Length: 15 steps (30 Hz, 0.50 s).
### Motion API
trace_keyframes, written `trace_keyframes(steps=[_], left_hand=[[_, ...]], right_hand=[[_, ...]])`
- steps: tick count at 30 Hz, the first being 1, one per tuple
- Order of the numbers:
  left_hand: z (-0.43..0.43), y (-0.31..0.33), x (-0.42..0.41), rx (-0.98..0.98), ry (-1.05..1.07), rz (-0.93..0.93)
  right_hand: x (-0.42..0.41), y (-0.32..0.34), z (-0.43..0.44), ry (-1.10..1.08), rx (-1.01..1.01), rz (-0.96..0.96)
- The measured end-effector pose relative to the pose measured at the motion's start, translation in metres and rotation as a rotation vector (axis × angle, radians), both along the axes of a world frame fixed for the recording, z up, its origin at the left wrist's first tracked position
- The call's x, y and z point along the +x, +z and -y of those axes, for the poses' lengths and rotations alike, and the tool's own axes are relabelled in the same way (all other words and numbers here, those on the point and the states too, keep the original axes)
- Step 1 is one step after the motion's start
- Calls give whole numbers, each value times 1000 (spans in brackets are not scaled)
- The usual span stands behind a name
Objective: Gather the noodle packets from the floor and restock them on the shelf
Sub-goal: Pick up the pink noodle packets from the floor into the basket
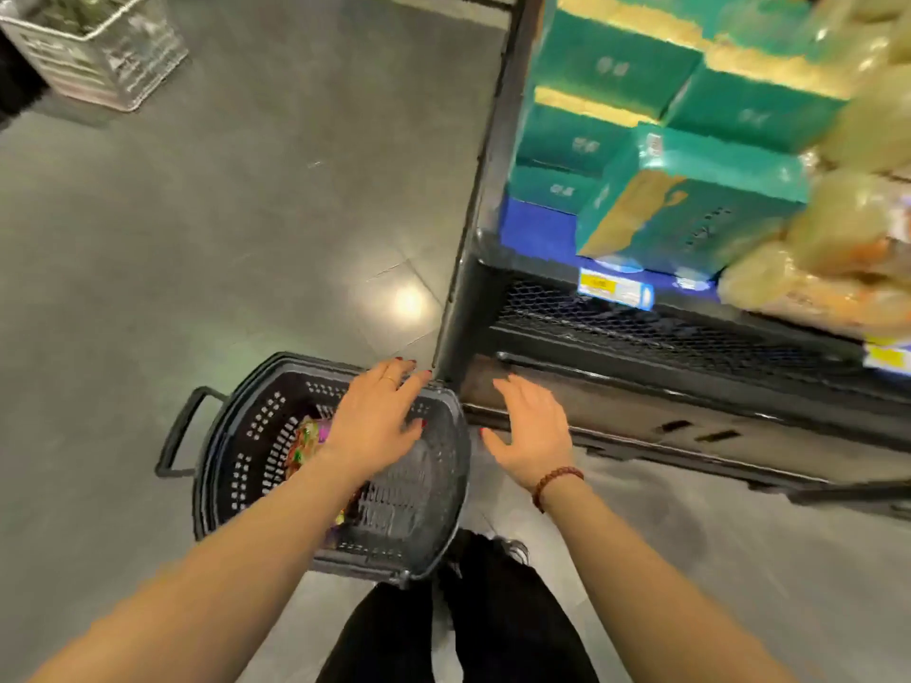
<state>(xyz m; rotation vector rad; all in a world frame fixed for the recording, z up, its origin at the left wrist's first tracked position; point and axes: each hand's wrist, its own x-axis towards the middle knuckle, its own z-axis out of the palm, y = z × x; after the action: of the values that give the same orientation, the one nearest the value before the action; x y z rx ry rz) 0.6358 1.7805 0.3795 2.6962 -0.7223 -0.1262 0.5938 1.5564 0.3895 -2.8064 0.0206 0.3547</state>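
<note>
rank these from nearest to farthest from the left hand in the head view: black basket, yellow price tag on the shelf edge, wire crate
From the left hand:
1. black basket, directly under the hand, on the floor.
2. yellow price tag, up and to the right on the shelf edge.
3. wire crate, far corner of the floor, upper left.
</note>
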Motion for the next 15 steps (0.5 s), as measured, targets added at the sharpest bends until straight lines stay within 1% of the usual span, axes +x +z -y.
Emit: trace_keyframes(steps=[3,8,11,15], left_hand=[[60,22,-2,1,-211,12],[164,49,-28,27,-546,57],[230,60,-58,43,-699,92],[321,82,-121,56,-829,140]], right_hand=[[-45,17,53,-198,-20,52],[-136,41,140,-492,-58,73],[-202,51,186,-628,-78,95],[-295,63,248,-797,-90,98]])
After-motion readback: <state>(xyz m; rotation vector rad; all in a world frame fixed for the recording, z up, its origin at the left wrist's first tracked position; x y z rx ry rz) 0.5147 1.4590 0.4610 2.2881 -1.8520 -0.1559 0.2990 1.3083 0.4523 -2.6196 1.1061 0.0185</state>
